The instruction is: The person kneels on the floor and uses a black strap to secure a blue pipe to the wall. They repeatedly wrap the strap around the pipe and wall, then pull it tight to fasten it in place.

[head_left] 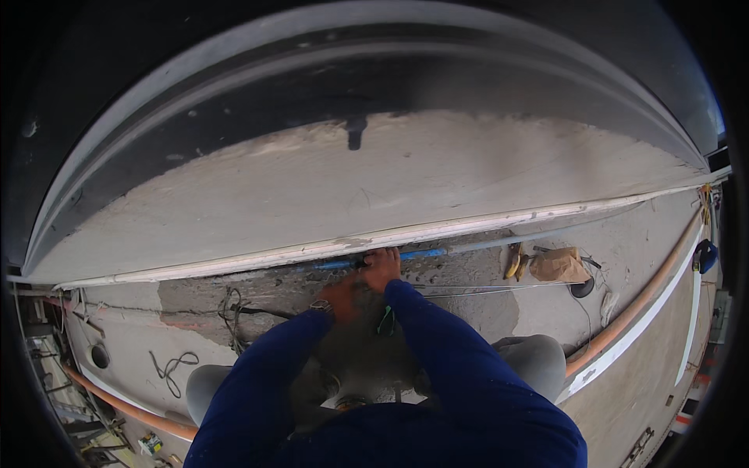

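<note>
A blue pipe (pixel 425 253) runs along the foot of the wall, passing under my hands. My right hand (pixel 382 269) is closed over it with curled fingers, beside a small dark piece at the fingertips. Just below and to the left, my left hand (pixel 340 299) is held close to the pipe; blur hides its fingers and anything in them. Towards the right the blue gives way to a pale grey length of pipe (pixel 499 242). A white pipe (pixel 257 259) lies directly behind, against the wall. Damp, dark grey cement (pixel 460 273) covers the surface around my hands.
Right of my hands are a yellow-handled tool (pixel 515 262), a brown paper bag (pixel 559 265) and thin taut lines (pixel 499 289). Dark cords (pixel 234 312) lie on the left, near a round hole (pixel 100 356). An orange-brown pipe (pixel 624 335) borders the ledge; ground lies below.
</note>
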`<state>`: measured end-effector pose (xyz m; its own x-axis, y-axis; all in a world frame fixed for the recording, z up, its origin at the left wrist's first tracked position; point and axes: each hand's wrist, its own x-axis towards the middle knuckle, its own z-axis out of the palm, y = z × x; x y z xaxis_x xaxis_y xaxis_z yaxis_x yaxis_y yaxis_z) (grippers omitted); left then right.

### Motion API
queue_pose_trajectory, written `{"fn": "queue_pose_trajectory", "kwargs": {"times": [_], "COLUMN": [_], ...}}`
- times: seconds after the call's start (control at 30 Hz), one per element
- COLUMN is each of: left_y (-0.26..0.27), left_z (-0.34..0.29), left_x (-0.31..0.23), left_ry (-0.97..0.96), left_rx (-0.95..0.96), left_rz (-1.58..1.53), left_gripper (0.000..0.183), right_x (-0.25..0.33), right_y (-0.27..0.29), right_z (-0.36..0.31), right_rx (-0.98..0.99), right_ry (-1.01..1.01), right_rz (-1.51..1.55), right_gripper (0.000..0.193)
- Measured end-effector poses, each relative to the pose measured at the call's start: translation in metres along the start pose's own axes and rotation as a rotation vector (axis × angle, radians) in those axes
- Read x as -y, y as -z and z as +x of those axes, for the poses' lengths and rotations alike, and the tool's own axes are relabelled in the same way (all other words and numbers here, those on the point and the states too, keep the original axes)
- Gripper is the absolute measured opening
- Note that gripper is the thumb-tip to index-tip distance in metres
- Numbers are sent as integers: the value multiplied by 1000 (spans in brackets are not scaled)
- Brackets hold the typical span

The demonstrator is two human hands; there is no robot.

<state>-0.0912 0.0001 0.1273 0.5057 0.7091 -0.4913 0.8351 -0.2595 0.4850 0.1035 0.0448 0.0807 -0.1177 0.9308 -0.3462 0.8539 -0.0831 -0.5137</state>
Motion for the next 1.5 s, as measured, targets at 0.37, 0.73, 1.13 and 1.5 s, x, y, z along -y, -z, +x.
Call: {"fn": "queue_pose_trajectory", "kwargs": {"times": [0.37, 0.73, 1.13, 1.5], "left_y": [-40, -37, -60, -63], "left_z": [18, 4, 19, 28], "left_x": [14, 3, 3, 16], "left_ry": [-107, -47, -11, 6], "left_rx": [-242, -366, -434, -557], "left_rz": [-630, -400, -973, -906], "left_gripper": [40, 42, 44, 18], "right_x": [-22, -31, -18, -23], "right_y": [-24, -15, -4, -15], "right_z": [2, 17, 19, 22], "right_rx": [-26, 52, 26, 66], "right_ry": [95, 111, 155, 157], "right_rz": [33, 120, 148, 248], "right_gripper": [34, 28, 22, 23]}}
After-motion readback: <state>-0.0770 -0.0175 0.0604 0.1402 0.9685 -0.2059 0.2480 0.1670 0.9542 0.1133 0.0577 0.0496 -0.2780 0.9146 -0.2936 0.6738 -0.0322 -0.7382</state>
